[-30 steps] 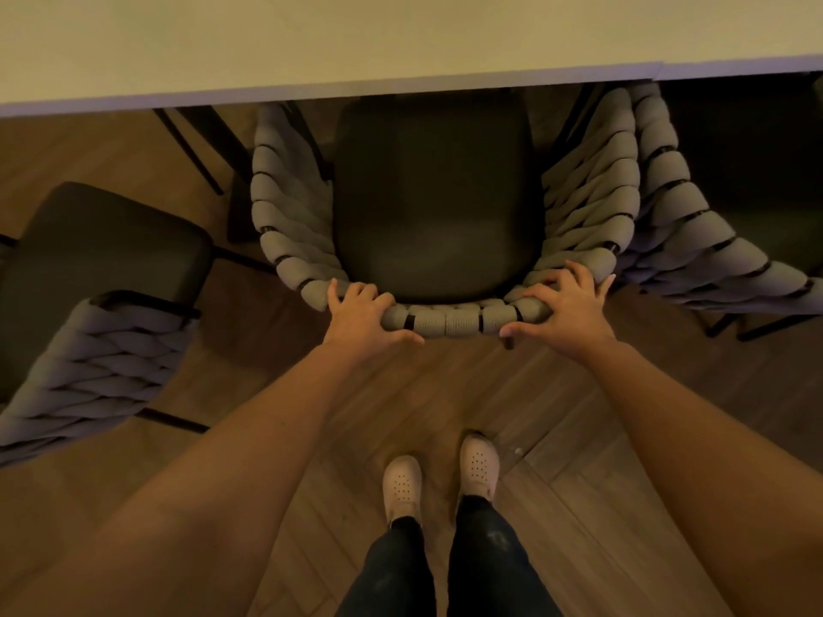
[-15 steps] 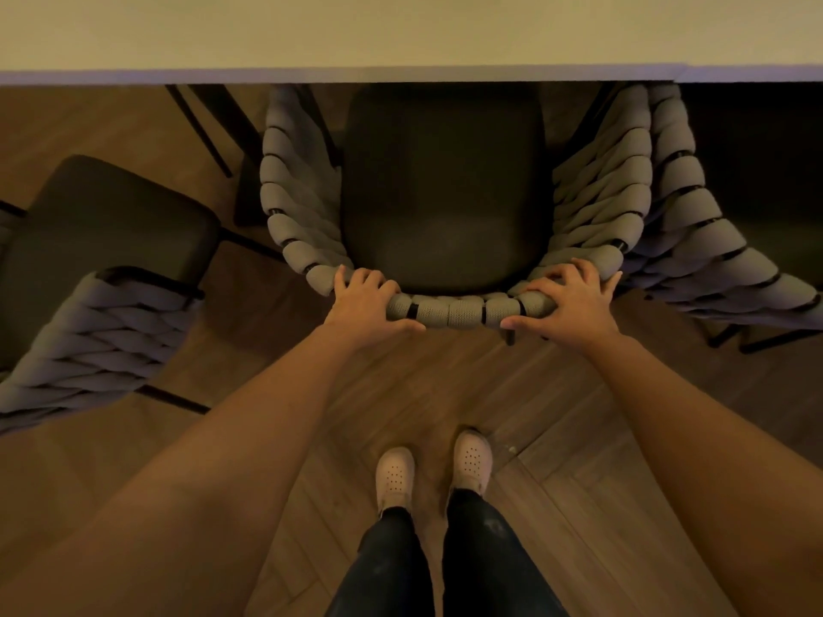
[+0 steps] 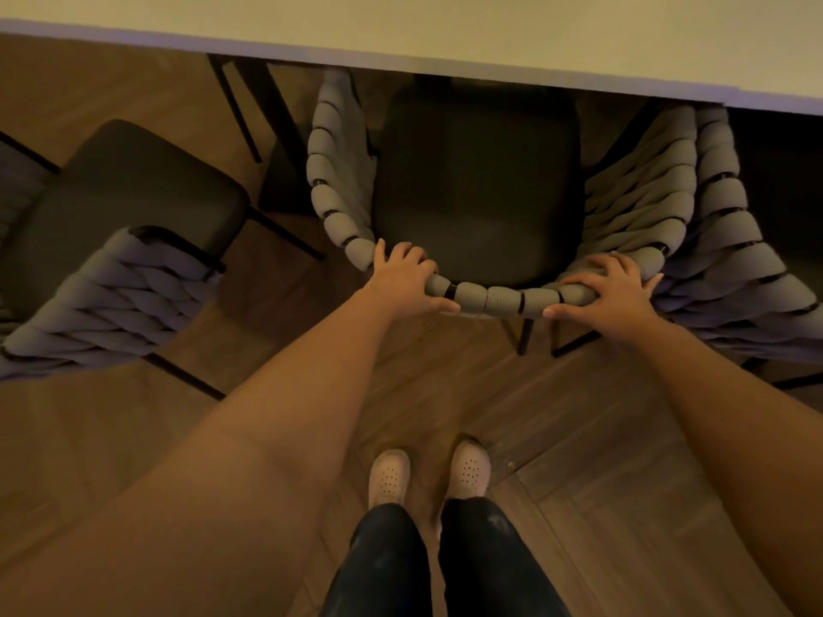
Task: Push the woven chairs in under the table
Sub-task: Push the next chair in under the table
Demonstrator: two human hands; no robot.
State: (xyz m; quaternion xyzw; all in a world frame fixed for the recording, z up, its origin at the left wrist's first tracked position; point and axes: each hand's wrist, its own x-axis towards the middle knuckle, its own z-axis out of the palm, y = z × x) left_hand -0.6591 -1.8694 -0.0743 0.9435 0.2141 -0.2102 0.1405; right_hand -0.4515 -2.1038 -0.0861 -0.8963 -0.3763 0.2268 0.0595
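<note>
— Fingers (image 3: pixel 403 256) of the left hand (image 3: pixel 401 285) and right hand (image 3: pixel 612 293) stayed curled over the woven back of the middle chair (image 3: pixel 494 299), thumbs underneath.
— Had it moved?
— Barely. It seemed to edge slightly further under the table (image 3: pixel 445 24), its seat front already beneath the edge. Nearly home, I judged.
— And the others?
— The pulled-out chair (image 3: pixel 124 193) stood well clear of the table, not yet pushed. The neighbouring chair (image 3: pixel 730 247) was dark and cut off. The table hid the front legs.

Grey woven chair (image 3: pixel 490 300) — front under pale table (image 3: pixel 445 24)
</note>
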